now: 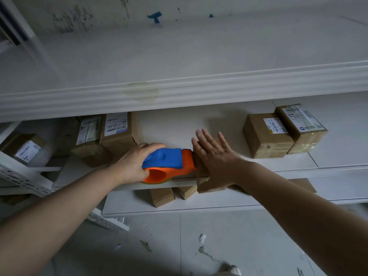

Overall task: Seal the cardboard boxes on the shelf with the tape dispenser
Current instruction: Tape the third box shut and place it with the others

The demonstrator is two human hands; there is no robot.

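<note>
Left hand (132, 163): fingers curled round the rear of a blue-and-orange plastic tape dispenser (169, 162), gripping it.
Right hand (217, 156): fingers straight and spread, palm flat on a small brown cardboard box (205, 186).
Dispenser: at the front edge of the white metal shelf (328, 156), orange nose against that box.
Around: labelled brown parcels (117, 132) to the left; two labelled brown boxes (266, 136) to the right, well apart; small plain cartons (162, 196) on the board below.
Room: grey stained floor (239, 236).
</note>
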